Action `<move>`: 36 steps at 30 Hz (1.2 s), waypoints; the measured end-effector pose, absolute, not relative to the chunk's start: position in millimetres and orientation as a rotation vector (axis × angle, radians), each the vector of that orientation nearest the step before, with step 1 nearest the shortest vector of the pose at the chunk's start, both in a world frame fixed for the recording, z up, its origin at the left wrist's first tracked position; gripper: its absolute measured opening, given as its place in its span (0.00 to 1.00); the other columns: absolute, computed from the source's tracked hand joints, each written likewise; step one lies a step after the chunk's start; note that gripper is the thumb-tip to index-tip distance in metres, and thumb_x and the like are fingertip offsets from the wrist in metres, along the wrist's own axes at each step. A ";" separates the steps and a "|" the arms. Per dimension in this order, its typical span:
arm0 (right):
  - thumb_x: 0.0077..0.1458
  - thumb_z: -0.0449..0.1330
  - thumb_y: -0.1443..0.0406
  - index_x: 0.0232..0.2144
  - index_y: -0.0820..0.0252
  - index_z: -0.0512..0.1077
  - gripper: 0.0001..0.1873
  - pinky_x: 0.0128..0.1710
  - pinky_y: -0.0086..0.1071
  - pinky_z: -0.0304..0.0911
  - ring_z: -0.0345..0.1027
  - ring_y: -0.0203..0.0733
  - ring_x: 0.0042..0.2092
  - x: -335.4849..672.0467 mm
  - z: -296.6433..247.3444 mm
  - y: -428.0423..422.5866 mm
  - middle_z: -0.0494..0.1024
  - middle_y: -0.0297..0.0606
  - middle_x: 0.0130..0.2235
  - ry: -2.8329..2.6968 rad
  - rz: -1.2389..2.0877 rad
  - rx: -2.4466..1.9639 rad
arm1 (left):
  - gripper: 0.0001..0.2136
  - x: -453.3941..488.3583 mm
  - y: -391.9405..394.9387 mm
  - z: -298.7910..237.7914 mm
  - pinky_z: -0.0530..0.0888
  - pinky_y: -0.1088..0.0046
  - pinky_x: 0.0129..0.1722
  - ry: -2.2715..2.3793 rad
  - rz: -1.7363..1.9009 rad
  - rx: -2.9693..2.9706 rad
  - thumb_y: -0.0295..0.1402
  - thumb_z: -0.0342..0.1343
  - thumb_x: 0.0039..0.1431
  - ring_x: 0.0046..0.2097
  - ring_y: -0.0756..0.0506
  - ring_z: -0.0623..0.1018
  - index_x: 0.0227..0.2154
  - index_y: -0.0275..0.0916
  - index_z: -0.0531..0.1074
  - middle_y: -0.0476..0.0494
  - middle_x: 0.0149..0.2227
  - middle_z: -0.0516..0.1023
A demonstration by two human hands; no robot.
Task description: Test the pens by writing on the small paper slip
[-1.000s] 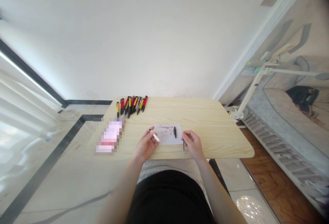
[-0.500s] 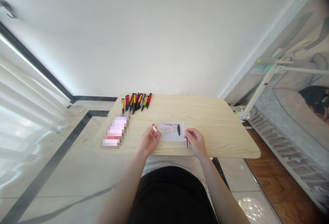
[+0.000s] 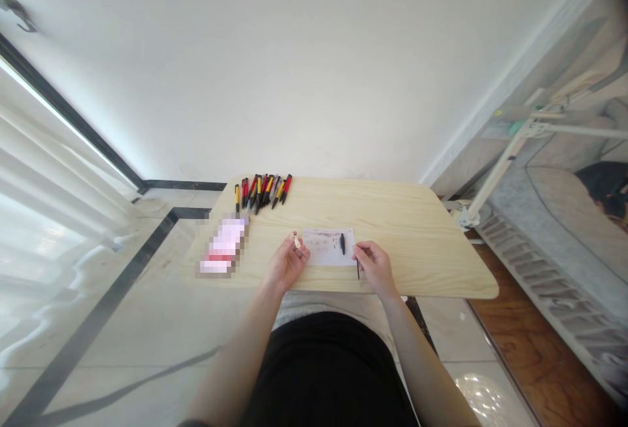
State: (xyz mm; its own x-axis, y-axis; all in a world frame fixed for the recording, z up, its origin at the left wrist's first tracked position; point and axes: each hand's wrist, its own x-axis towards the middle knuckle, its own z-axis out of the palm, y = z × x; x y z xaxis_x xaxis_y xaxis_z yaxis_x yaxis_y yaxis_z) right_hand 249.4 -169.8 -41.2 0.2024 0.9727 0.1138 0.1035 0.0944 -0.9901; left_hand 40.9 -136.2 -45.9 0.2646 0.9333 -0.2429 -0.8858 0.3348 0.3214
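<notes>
My left hand [image 3: 288, 263] rests on the near part of the wooden table [image 3: 417, 231], its fingers closed round a small white pen barrel [image 3: 297, 241] that points up and away. My right hand [image 3: 373, 265] is closed in a pinch on a thin dark pen refill [image 3: 358, 270] that points toward me. Between the hands lies a scribbled white slip of paper [image 3: 328, 248] with a small black pen part [image 3: 342, 243] on it.
A bunch of several red, yellow and black pens [image 3: 262, 190] lies at the table's far left. A blurred pink and white packet [image 3: 223, 252] sits at the left edge. A white stand [image 3: 483, 191] and a grey sofa [image 3: 564, 218] are to the right.
The white barrel in my left hand has tipped from lying across toward the paper to pointing up and away. My right hand keeps its pinch on the refill. The view has shifted slightly.
</notes>
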 end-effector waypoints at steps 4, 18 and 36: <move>0.46 0.59 0.55 0.28 0.60 0.68 0.14 0.16 0.25 0.56 0.58 0.31 0.20 249.8 -42.4 -169.5 0.70 0.34 0.22 -1.164 0.942 -1.287 | 0.03 45.0 -135.6 -43.7 0.69 0.78 0.27 0.470 1.266 0.124 0.26 0.53 0.53 0.25 0.55 0.71 0.32 0.36 0.69 0.50 0.25 0.71; 0.46 0.59 0.55 0.29 0.60 0.68 0.14 0.16 0.26 0.57 0.58 0.32 0.19 249.3 -44.1 -169.2 0.70 0.34 0.22 -1.160 0.952 -1.277 | 0.03 50.5 -138.7 -21.7 0.68 0.80 0.25 0.469 1.248 0.085 0.24 0.53 0.53 0.24 0.56 0.70 0.26 0.34 0.67 0.51 0.24 0.69; 0.47 0.59 0.56 0.28 0.60 0.68 0.13 0.17 0.26 0.56 0.59 0.32 0.20 249.1 -44.1 -169.7 0.70 0.33 0.22 -1.166 0.951 -1.272 | 0.03 49.2 -142.2 -22.2 0.69 0.79 0.27 0.483 1.257 0.104 0.25 0.53 0.53 0.25 0.55 0.70 0.26 0.35 0.67 0.50 0.25 0.69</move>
State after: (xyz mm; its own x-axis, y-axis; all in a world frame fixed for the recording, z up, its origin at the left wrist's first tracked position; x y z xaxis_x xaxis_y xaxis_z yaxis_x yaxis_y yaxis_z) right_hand 249.1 -169.7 -44.1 0.1898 0.9754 0.1119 0.0860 0.0970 -0.9916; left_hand 49.2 -142.2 -22.2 0.2233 0.9298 -0.2926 -0.8866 0.3184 0.3354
